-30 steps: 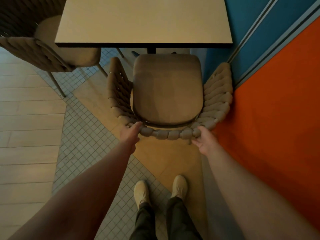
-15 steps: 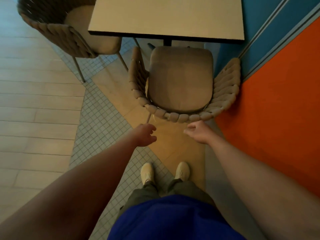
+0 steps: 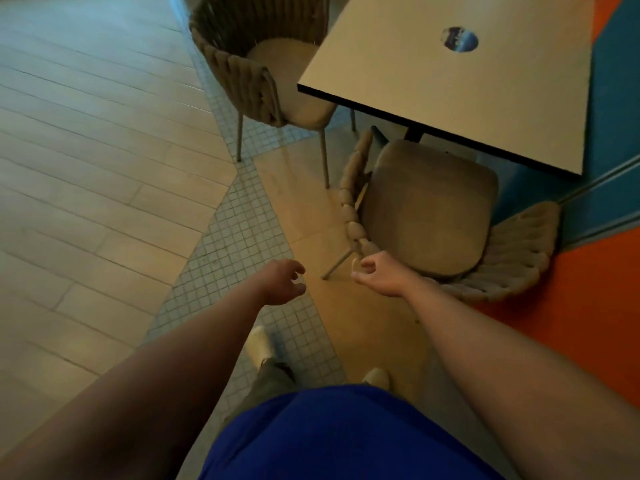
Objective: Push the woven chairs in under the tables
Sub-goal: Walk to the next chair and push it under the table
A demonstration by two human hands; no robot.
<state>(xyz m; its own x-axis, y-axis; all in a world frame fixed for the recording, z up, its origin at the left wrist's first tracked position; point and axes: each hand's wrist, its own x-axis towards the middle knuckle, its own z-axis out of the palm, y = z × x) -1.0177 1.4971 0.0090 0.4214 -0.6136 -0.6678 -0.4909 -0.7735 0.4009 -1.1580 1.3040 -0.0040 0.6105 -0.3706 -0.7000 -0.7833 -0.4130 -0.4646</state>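
Woven taupe rope, thick braided loops round curved back of near chair; padded square seat, thin metal legs. It stands on floor at tabletop near edge, seat front just under it. Second chair at tabletop left corner, seat only partly under. We judge both light, with stiff frame and soft, giving weave; legs may scrape floor. Best hold: top rim of back, both sides. Left grip and right grip loosely curled, holding nothing; right just beside near chair's rim.

near woven chair, far woven chair, both partly under pale table
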